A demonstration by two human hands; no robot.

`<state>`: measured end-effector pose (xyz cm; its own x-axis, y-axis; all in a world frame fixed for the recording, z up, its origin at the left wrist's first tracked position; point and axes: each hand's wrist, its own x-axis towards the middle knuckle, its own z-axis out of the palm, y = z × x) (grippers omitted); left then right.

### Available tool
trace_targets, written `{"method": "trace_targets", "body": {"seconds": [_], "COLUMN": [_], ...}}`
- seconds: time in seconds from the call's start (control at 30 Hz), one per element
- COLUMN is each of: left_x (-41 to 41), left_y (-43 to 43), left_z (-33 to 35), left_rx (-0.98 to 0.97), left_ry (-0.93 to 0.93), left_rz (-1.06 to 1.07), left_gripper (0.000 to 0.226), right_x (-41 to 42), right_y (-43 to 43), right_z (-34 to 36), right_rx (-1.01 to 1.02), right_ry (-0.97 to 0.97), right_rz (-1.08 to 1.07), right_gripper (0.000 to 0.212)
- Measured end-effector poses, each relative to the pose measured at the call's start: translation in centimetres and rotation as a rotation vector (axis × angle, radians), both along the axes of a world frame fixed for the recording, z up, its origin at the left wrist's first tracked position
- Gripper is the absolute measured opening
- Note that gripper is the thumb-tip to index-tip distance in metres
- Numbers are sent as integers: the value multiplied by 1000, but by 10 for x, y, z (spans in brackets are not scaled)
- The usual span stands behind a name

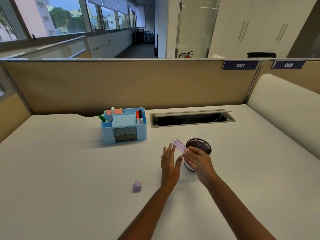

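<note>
My right hand [199, 161] grips a clear pink plastic tube [180, 146] by its lower end and holds it tilted up to the left above the desk. Beside it, my left hand [169, 161] is raised with straight, spread fingers; its fingertips are at the tube's upper end. A small lilac cap [137, 186] lies on the desk to the left of my left forearm. Behind my right hand stands a black mesh pen cup [199, 146], partly hidden by the hand and tube.
A blue desk organiser [123, 126] with markers and sticky notes stands at the back left of the white desk [69, 170]. An open cable hatch [190, 117] lies at the back right. A tan partition [121, 84] closes off the far side.
</note>
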<state>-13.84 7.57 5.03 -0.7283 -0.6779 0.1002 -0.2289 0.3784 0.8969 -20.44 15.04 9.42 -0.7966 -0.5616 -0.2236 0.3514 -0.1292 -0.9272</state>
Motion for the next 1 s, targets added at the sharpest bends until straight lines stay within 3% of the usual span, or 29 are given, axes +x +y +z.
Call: {"method": "trace_targets", "body": {"seconds": [0.07, 0.33, 0.47, 0.7, 0.77, 0.9, 1.0], "left_x": [8, 51, 74, 110, 116, 124, 128], "left_y": [-6, -35, -53, -74, -75, -75, -76], "left_z": [3, 9, 5, -4, -7, -11, -12], "left_rx": [99, 336, 265, 36, -47, -160, -208], "left_ry": [29, 11, 99, 4, -32, -62, -85], "left_rz": [59, 243, 337, 421, 414, 395, 382], "left_gripper": [43, 38, 32, 32, 32, 32, 32], "right_x": [9, 54, 80, 125, 133, 135, 130], "right_y": [-8, -38, -50, -73, -78, -84, -84], "right_z": [-9, -29, -44, -69, -75, -81, -76], "right_rx": [57, 147, 387, 673, 718, 772, 705], "right_ry": [-16, 109, 471, 1012, 1064, 1094, 909], "right_rz": [25, 135, 181, 402, 397, 354, 277], "right_gripper": [21, 15, 23, 47, 48, 30, 24]}}
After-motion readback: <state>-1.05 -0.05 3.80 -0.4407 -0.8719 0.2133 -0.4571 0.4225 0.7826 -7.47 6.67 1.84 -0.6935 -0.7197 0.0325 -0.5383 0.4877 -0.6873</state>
